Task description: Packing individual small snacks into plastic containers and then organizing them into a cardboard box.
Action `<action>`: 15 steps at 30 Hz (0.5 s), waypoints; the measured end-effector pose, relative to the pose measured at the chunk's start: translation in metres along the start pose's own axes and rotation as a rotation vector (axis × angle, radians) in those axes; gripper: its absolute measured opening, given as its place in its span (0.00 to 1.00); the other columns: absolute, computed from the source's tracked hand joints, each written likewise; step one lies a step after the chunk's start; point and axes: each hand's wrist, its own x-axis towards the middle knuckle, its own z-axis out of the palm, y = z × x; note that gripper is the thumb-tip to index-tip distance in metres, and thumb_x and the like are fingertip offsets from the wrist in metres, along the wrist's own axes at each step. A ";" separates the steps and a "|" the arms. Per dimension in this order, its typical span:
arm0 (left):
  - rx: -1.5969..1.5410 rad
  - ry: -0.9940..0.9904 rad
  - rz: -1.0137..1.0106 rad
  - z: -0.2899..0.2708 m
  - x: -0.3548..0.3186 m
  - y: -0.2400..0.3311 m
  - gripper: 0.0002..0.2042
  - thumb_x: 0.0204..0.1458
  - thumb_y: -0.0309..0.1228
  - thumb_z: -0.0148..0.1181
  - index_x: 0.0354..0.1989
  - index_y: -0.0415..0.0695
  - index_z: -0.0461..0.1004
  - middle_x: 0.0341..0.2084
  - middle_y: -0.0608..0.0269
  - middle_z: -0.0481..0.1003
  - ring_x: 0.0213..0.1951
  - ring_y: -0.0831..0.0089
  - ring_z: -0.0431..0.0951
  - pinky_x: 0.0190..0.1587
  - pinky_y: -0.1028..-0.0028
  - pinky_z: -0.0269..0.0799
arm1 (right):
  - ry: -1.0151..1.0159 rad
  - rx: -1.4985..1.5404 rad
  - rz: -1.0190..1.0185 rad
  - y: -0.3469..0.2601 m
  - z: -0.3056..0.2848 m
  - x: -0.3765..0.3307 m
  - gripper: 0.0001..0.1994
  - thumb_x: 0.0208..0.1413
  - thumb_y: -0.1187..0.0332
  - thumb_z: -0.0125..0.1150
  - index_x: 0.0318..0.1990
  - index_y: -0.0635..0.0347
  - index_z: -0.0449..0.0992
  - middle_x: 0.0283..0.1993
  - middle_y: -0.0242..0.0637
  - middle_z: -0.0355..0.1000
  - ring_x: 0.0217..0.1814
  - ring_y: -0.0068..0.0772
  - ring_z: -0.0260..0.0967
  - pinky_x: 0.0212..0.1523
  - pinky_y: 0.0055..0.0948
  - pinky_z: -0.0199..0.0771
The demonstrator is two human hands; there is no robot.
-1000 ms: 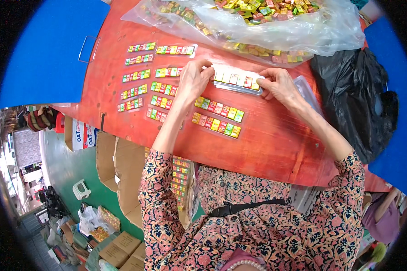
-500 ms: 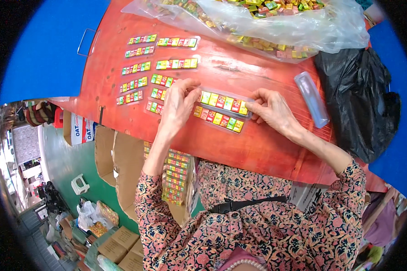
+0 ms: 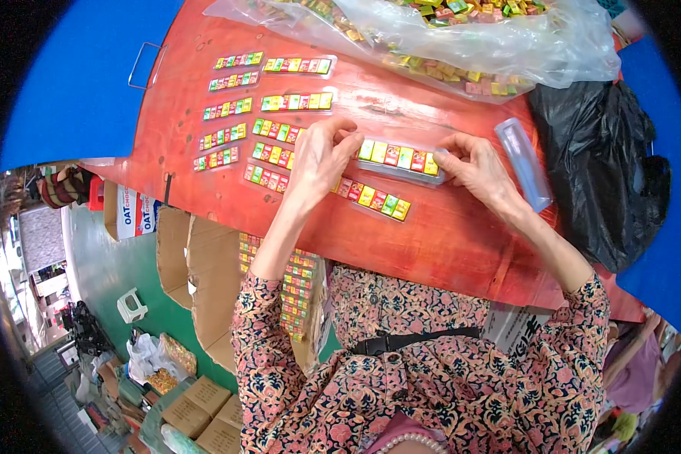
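My left hand (image 3: 324,155) and my right hand (image 3: 477,165) hold the two ends of a clear narrow tray filled with a row of small coloured cubes (image 3: 398,157), low over the red table (image 3: 446,242). Just in front of it lies another filled row of cubes (image 3: 372,197). Several more filled rows (image 3: 281,153) lie in two columns to the left of my left hand. An empty clear tray (image 3: 523,162) lies to the right of my right hand.
A large clear plastic bag of loose coloured cubes (image 3: 461,30) lies along the table's far edge. A black plastic bag (image 3: 613,174) sits at the right. Cardboard boxes (image 3: 204,265) and a box of packed rows (image 3: 299,291) stand below the table's near edge.
Both hands have brought the filled tray nearer, down from the far side of the table, to just behind the row lying in front.
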 end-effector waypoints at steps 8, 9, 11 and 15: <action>0.084 -0.027 0.117 0.003 0.012 -0.005 0.14 0.50 0.34 0.55 0.36 0.33 0.73 0.21 0.57 0.74 0.26 0.73 0.74 0.29 0.73 0.68 | -0.035 0.140 0.077 -0.005 -0.003 0.000 0.14 0.53 0.63 0.56 0.40 0.67 0.72 0.34 0.35 0.72 0.32 0.23 0.70 0.30 0.22 0.71; -0.039 -0.056 0.012 0.001 0.012 -0.004 0.13 0.50 0.33 0.55 0.35 0.33 0.73 0.20 0.59 0.74 0.25 0.75 0.73 0.28 0.74 0.67 | -0.025 0.195 0.082 -0.008 -0.003 -0.002 0.14 0.53 0.63 0.56 0.39 0.66 0.72 0.34 0.34 0.72 0.32 0.22 0.70 0.30 0.22 0.71; -0.051 -0.031 0.001 -0.004 0.007 0.003 0.13 0.49 0.33 0.55 0.33 0.34 0.73 0.18 0.57 0.73 0.23 0.73 0.73 0.28 0.72 0.67 | -0.019 0.253 0.091 -0.013 -0.002 -0.005 0.13 0.53 0.63 0.56 0.39 0.65 0.72 0.34 0.33 0.72 0.33 0.21 0.70 0.30 0.22 0.71; -0.121 -0.042 -0.048 -0.019 -0.013 0.007 0.13 0.47 0.33 0.57 0.33 0.33 0.72 0.16 0.57 0.71 0.20 0.74 0.70 0.26 0.72 0.66 | -0.059 0.261 0.048 -0.017 0.008 -0.018 0.12 0.54 0.64 0.56 0.39 0.65 0.72 0.33 0.32 0.71 0.34 0.20 0.68 0.32 0.21 0.70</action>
